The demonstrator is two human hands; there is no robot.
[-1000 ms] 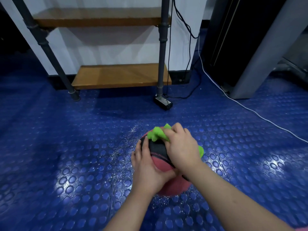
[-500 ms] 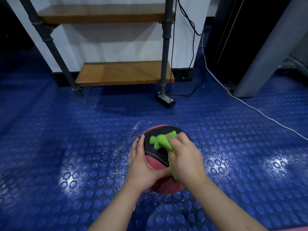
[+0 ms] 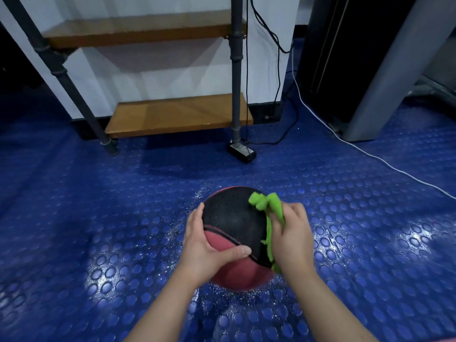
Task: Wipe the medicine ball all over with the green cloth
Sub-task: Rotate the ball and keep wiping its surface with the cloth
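The ball [image 3: 232,225] sits on the blue floor [image 3: 98,218]. The left hand [image 3: 204,245] cups its left side, fingers curled round it, thumb across the near face. The right hand [image 3: 292,240] clutches the cloth [image 3: 270,213] against the right side. The two hands are apart.

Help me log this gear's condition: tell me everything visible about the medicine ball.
The medicine ball is round, with a grainy black panel on top and a pink-red one below, split by a curved seam; it looks rubbery. It sits on the blue studded floor. The left hand holds its left side, thumb reaching the seam; the right hand holds the green cloth against its right side.
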